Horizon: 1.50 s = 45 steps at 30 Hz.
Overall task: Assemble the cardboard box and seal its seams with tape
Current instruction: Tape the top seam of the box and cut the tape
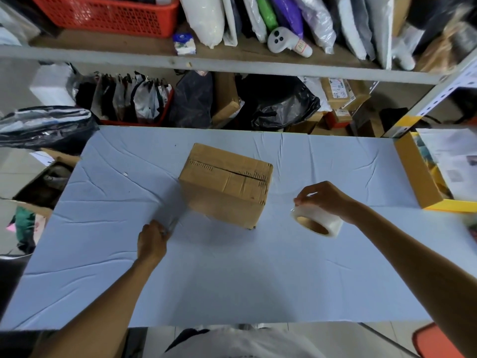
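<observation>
pale blue cloth-covered table [232, 280]; brown cardboard box [227, 187] mid-table, flaps folded, top seam untaped, running left to right. clear tape roll with brown core [318, 220] just right of box, clasped in right hand [327, 200] grip. left hand [152, 241] grip pinches something thin, likely the tape end [172, 223], front-left.

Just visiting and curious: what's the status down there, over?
Right hand grips tape roll. Left hand pinches what looks like a clear tape strip. Cardboard box folded shut, top seam gap showing. Nothing between hands and box.
</observation>
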Each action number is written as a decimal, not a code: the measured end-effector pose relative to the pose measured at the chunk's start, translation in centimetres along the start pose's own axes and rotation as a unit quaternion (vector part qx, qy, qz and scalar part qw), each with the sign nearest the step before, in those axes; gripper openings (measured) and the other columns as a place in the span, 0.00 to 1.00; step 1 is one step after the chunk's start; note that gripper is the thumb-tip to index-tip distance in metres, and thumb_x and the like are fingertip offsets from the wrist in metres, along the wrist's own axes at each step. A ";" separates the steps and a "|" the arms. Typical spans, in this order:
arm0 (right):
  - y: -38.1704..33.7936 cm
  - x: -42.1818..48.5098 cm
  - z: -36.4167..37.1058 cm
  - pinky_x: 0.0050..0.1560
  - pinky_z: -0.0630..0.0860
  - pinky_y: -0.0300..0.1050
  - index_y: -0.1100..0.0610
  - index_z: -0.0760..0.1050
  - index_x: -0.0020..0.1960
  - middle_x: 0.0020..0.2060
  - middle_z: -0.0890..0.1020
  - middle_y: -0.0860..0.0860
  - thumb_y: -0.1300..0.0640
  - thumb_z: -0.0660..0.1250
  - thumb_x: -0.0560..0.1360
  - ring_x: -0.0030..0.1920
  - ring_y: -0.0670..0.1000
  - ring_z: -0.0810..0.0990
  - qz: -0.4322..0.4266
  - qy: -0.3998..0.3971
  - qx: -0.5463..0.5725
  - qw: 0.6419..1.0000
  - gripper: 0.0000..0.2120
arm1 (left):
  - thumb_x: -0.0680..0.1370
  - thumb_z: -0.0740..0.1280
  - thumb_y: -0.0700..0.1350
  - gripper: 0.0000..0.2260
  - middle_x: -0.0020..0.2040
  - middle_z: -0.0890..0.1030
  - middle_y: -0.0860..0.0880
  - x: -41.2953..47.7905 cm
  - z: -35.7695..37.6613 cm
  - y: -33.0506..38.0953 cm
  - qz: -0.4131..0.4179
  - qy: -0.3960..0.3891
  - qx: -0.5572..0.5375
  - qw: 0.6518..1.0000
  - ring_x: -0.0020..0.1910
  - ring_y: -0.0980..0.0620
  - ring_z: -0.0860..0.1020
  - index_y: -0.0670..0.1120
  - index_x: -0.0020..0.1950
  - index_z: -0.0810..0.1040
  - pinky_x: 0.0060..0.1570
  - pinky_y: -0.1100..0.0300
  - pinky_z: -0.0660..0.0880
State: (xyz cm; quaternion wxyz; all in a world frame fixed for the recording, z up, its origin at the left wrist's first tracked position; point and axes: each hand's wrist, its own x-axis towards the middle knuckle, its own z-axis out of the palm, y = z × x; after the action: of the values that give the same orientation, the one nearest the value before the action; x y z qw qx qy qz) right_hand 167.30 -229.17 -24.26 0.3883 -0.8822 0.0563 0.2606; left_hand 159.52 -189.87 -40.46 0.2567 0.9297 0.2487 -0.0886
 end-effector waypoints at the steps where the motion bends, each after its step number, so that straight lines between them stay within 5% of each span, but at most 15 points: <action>1: -0.1 0.0 0.0 0.41 0.68 0.38 0.55 0.84 0.42 0.41 0.84 0.46 0.53 0.73 0.72 0.41 0.45 0.77 -0.002 0.000 0.001 1.000 0.06 | 0.76 0.67 0.38 0.05 0.48 0.76 0.34 -0.2 0.2 -0.1 0.021 -0.006 0.020 1.000 0.47 0.33 0.76 0.37 0.47 0.74 0.45 0.48 0.71; 6: -0.1 0.2 0.1 0.43 0.69 0.39 0.54 0.84 0.42 0.43 0.84 0.47 0.52 0.73 0.71 0.43 0.46 0.77 -0.010 -0.001 -0.002 1.000 0.06 | 0.79 0.59 0.37 0.06 0.48 0.74 0.35 -1.9 -0.1 0.3 0.142 -0.046 0.068 0.986 0.46 0.35 0.75 0.35 0.48 0.73 0.45 0.47 0.68; 9: -0.2 0.3 0.3 0.43 0.69 0.38 0.56 0.84 0.43 0.41 0.84 0.45 0.53 0.73 0.72 0.43 0.45 0.78 -0.019 -0.010 0.001 1.000 0.06 | 0.79 0.60 0.37 0.06 0.43 0.75 0.39 -3.4 -0.7 1.1 0.186 -0.093 0.043 0.977 0.42 0.39 0.75 0.41 0.42 0.69 0.42 0.50 0.68; 15: -0.2 0.1 0.3 0.44 0.69 0.39 0.57 0.84 0.44 0.44 0.84 0.49 0.52 0.73 0.72 0.44 0.48 0.79 -0.032 -0.014 0.013 0.999 0.08 | 0.79 0.63 0.38 0.06 0.39 0.81 0.44 -7.6 -3.6 6.7 0.183 -0.221 -0.181 0.941 0.33 0.53 0.81 0.48 0.44 0.74 0.40 0.60 0.80; 24: -0.1 -0.7 -0.4 0.41 0.69 0.40 0.57 0.84 0.45 0.43 0.83 0.50 0.51 0.72 0.72 0.41 0.48 0.77 -0.028 -0.010 0.029 0.999 0.09 | 0.78 0.66 0.47 0.10 0.31 0.76 0.53 -10.8 -9.0 18.0 0.319 -0.092 -0.240 0.912 0.32 0.58 0.73 0.45 0.38 0.77 0.33 0.70 0.67; 28: 0.1 -0.9 -0.3 0.40 0.68 0.39 0.57 0.84 0.45 0.42 0.83 0.50 0.51 0.72 0.72 0.39 0.47 0.76 -0.022 -0.007 0.035 0.999 0.09 | 0.77 0.67 0.48 0.11 0.36 0.75 0.53 -9.4 -7.8 22.1 0.351 -0.009 -0.194 0.916 0.34 0.56 0.73 0.45 0.36 0.75 0.33 0.68 0.66; 33: 0.4 -1.2 -0.3 0.37 0.69 0.38 0.56 0.84 0.45 0.38 0.82 0.47 0.49 0.72 0.72 0.36 0.45 0.75 -0.014 0.011 0.051 0.999 0.10 | 0.77 0.66 0.47 0.11 0.47 0.73 0.46 -7.7 -4.4 25.3 0.307 0.004 -0.146 0.941 0.44 0.50 0.74 0.42 0.37 0.74 0.41 0.64 0.68; 39: 1.1 -1.7 -1.1 0.36 0.67 0.37 0.54 0.84 0.44 0.36 0.79 0.42 0.49 0.71 0.73 0.36 0.44 0.73 -0.011 0.013 0.061 0.998 0.09 | 0.78 0.66 0.47 0.12 0.46 0.69 0.46 -8.0 -2.5 25.7 0.289 0.019 -0.101 0.952 0.43 0.48 0.73 0.43 0.36 0.72 0.42 0.55 0.72; 45: 1.4 -1.5 -1.8 0.36 0.67 0.39 0.56 0.84 0.43 0.35 0.79 0.44 0.46 0.72 0.72 0.36 0.46 0.73 -0.014 0.015 0.073 0.997 0.12 | 0.77 0.66 0.46 0.13 0.46 0.69 0.46 -8.4 -2.2 26.4 0.297 0.050 -0.078 0.950 0.42 0.50 0.70 0.42 0.36 0.72 0.41 0.60 0.67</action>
State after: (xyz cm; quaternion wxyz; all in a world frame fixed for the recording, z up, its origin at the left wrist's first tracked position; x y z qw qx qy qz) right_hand 166.38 -231.61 -23.39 0.4544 -0.8558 0.0688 0.2376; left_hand 165.79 -211.86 -24.75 0.3302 0.9419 -0.0197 0.0579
